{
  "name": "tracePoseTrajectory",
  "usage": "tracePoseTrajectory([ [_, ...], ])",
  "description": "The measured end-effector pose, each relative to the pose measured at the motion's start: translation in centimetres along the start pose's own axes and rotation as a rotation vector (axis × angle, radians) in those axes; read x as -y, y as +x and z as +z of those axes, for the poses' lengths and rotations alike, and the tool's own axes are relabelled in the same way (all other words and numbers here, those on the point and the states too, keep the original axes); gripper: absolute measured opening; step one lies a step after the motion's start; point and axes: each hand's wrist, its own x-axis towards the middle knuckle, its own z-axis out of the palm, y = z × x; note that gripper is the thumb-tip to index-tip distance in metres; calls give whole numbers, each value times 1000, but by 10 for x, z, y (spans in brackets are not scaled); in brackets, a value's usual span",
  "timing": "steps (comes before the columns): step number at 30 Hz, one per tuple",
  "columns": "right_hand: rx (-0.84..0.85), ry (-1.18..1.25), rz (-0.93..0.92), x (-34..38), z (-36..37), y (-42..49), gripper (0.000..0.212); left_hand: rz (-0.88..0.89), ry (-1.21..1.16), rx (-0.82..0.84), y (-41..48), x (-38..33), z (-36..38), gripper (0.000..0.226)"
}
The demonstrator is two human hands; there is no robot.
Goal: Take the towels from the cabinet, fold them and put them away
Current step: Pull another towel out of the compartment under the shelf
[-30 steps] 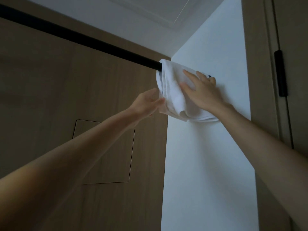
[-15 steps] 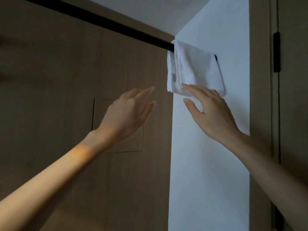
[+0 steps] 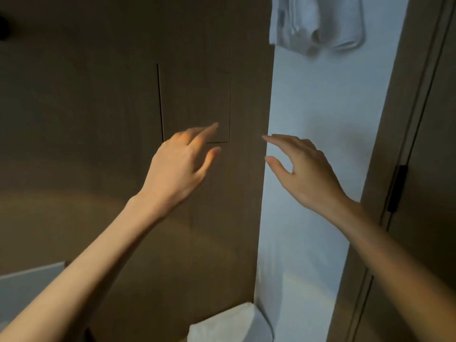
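Where both hands lay on the folded towel point(image 3: 318, 23) a second ago, they now hang well below it, empty. Left hand point(image 3: 182, 166): fingers loosely spread, holding nothing, before the brown panel point(image 3: 123, 107). Right hand point(image 3: 303, 169): fingers relaxed and apart, holding nothing, before the white wall point(image 3: 308, 243). Towel: draped high at top edge, released; this one appears put away. White folded item point(image 3: 222, 324) at bottom, identity uncertain. Towel tag visible; no writing legible.
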Motion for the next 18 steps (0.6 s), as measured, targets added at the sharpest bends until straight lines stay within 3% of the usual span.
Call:
tracePoseTrajectory([
  [18, 392, 244, -82, 47, 35, -189, 38, -233, 104, 238, -212, -63, -46, 45],
])
